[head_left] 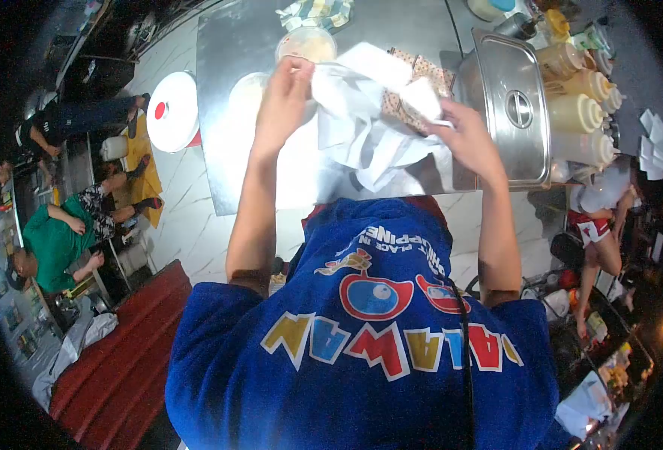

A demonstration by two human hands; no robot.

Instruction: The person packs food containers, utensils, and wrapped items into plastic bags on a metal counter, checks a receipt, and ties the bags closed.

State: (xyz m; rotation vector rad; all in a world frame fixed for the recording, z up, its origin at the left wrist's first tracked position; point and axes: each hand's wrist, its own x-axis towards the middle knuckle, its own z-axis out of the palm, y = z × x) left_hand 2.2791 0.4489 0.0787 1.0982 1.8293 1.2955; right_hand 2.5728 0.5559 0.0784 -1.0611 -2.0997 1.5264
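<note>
Two hands hold one crumpled white wrapping over a steel surface.

The left hand grips the wrapping's left edge and the right hand pinches its right side, beside dotted paper. Behind the left hand are two round tubs: one holds something pale; the other is too glare-washed to read. To the right stands one steel food pan, its lid hiding the contents, then at least four squeeze bottles, some with yellowish sauce. Farther off, one checkered cloth lies past the tubs.
</note>
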